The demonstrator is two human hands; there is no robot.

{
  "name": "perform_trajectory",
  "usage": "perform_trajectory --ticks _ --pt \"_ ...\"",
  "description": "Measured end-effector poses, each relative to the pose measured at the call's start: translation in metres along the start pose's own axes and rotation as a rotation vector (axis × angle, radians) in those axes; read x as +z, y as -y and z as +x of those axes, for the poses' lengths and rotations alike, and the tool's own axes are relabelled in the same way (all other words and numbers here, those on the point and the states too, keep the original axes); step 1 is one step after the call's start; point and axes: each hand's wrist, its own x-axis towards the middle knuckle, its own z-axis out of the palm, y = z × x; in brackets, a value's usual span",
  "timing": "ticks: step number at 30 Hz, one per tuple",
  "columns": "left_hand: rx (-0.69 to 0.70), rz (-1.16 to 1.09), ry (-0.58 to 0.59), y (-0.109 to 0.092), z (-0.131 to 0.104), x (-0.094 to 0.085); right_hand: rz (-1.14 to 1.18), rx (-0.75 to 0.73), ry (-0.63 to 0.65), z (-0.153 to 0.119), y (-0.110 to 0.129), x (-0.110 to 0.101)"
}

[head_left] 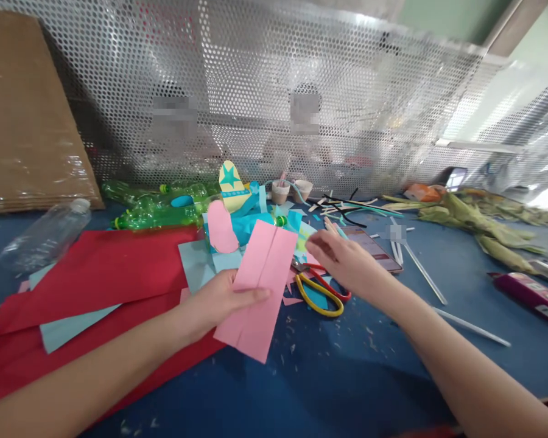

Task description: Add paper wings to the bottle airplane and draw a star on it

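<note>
A creased pink paper rectangle [274, 255] is pinched in my left hand [226, 298], with the thumb lying on its face. My right hand [342, 258] is raised to the right of the paper, its fingers curled; whether anything is between them is hard to make out. Below my right hand lie scissors [319, 295] with yellow and red handles, among pink and blue paper scraps. A pink rounded cutout [222, 227] and a yellow piece with a blue star [231, 182] stand behind the pink paper.
Red sheets [132, 261] spread over the left of the blue table [329, 377]. Green bottles [164, 216] and a clear bottle [50, 234] lie beyond. At right are a phone [374, 249], white straws [424, 271], dry husks [479, 225] and a purple box [530, 298].
</note>
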Motion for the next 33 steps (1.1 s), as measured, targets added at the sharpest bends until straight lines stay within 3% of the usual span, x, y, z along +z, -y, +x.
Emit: perform_trajectory --ticks 2,4,8,12,15,19,22,25,29,33 --pt "-0.023 -0.11 -0.035 0.007 0.0 0.002 -0.363 0.007 0.106 -0.008 -0.009 -0.002" --pt "-0.056 -0.177 -0.056 0.011 0.0 0.003 -0.497 -0.016 0.196 -0.015 -0.016 0.0" --pt "-0.069 -0.226 -0.062 0.012 -0.002 0.007 -0.427 0.015 0.256 -0.018 -0.022 0.011" --pt "0.021 -0.204 -0.074 0.0 0.0 0.008 -0.35 0.151 0.308 -0.012 -0.018 0.011" --pt "0.128 -0.205 -0.173 -0.019 0.007 0.007 -0.153 0.242 0.316 -0.01 -0.017 0.003" --pt "0.305 -0.379 -0.379 -0.044 0.019 0.004 0.41 0.282 0.32 -0.013 -0.011 0.0" --pt "0.37 -0.505 -0.471 -0.054 0.025 0.002 0.766 0.143 0.245 -0.02 0.0 0.007" --pt "0.363 -0.548 -0.495 -0.057 0.025 -0.002 1.102 0.003 0.338 -0.031 0.013 0.015" --pt "0.395 -0.575 -0.515 -0.059 0.024 -0.011 1.138 -0.063 0.586 -0.047 0.028 0.02" --pt "0.366 -0.616 -0.553 -0.064 0.025 -0.017 1.081 0.0 0.634 -0.055 0.031 0.023"
